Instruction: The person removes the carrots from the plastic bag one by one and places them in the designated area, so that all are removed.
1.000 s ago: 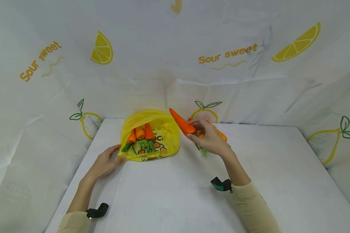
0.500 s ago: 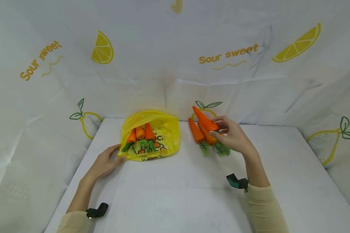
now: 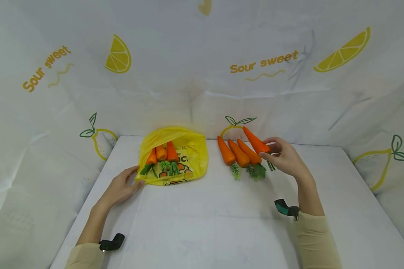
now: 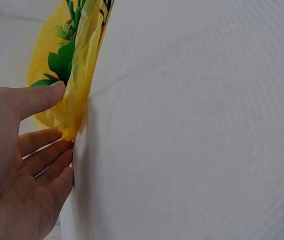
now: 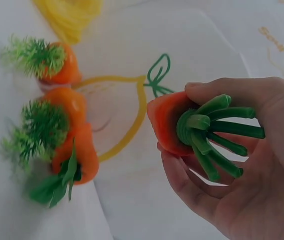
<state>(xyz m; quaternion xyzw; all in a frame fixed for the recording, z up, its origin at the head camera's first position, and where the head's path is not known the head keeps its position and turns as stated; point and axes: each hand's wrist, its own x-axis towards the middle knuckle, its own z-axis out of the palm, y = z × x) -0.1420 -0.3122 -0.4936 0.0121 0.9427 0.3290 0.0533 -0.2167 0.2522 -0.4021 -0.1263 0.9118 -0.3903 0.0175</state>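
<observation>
My right hand (image 3: pixel 285 158) pinches an orange carrot (image 3: pixel 255 140) by its thick end, thumb on one side and fingers on the other. The carrot's tip points up and to the left, and its cut green stems (image 5: pixel 221 132) stick out toward the wrist. Just left of it, three carrots (image 3: pixel 226 152) with green tops lie side by side. With my left hand (image 3: pixel 120 188) I hold the near-left edge of a yellow plastic bag (image 3: pixel 198 158), thumb inside the rim and fingers outside. Within the bag's mouth lie three carrots (image 3: pixel 172 152), leafy ends facing me.
The white table (image 3: pixel 188 224) meets a white backdrop (image 3: pixel 175 74) printed with lemons and lettering. A dark wrist device (image 3: pixel 112 243) sits on the left forearm, another wrist device (image 3: pixel 286 209) on the right.
The right hand has moved right with its carrot, from beside the bag, past the row of carrots, to the row's right end. The left hand and bag have stayed put.
</observation>
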